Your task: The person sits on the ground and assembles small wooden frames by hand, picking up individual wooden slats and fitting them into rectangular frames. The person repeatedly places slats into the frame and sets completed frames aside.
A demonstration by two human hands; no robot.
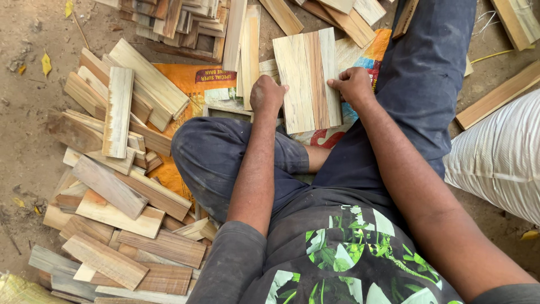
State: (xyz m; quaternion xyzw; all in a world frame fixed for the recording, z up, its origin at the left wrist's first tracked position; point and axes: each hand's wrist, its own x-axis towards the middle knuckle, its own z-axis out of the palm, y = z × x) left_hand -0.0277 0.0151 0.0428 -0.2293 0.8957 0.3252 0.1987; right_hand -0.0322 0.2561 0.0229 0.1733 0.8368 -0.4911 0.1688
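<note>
On the dirt floor (22, 141), between the seated person's spread knees: one flat panel of wooden slats (308, 80), pale strips either side of a reddish-brown one, laid edge to edge. It rests over an orange printed sack (185, 84) spread on the ground, which seems to serve as a cleaner working surface than bare earth.

Left hand (266, 94): knuckles up, fingers curled and pressed against the panel's left edge, near its lower half. Right hand (353, 84): fingers bent narrow, tips (334, 83) touching the right edge at about the same height. Both hands bear inward from opposite sides, a hold that would keep loose strips tight together and flush; neither hand wraps around the panel, and whether the strips are joined cannot be told.

Left of the person: a loose heap of short offcut boards (112, 186), overlapping at all angles, some grey, some tan, within arm's reach. One pale weathered plank (117, 112) lies on top, nearly upright in the view.

Ahead, beyond the panel: a second stack of thin slats (174, 22), more orderly, ends roughly aligned. Longer battens (349, 19) lie crosswise at the top.

Right: a white woven sack (498, 157), bulging, just beside the person's leg. A long board (498, 95) lies slantwise near it.

Dark trousers (219, 157), cross-legged posture, bringing the work close to the body.
</note>
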